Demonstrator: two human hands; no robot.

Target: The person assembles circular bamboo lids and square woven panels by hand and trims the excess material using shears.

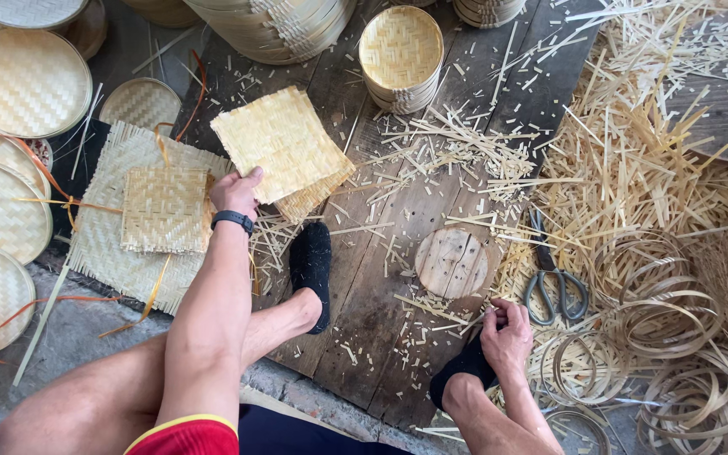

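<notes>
The left hand (236, 192) is closed a little, with the thumb on top, and it pinches the corner of a square woven mat (278, 141) at the top of a small pile of mats on the wooden boards (381, 278). How many mats are in that pile cannot be told, but at least two edges show. One more small square mat (164, 209) lies just beside the hand on one big woven sheet (111, 253). The right hand (505, 337) is loosely curled, down by the right foot, and its fingertips touch thin bamboo strips (634, 160); whether it grips one cannot be told. One round wooden disc (452, 263) sits near it on the boards. One pair of scissors (554, 282) lies just to the side, among many bamboo rings (667, 320). One stack of round woven trays (400, 57) stands at the top. Two feet wear black socks (312, 265).
</notes>
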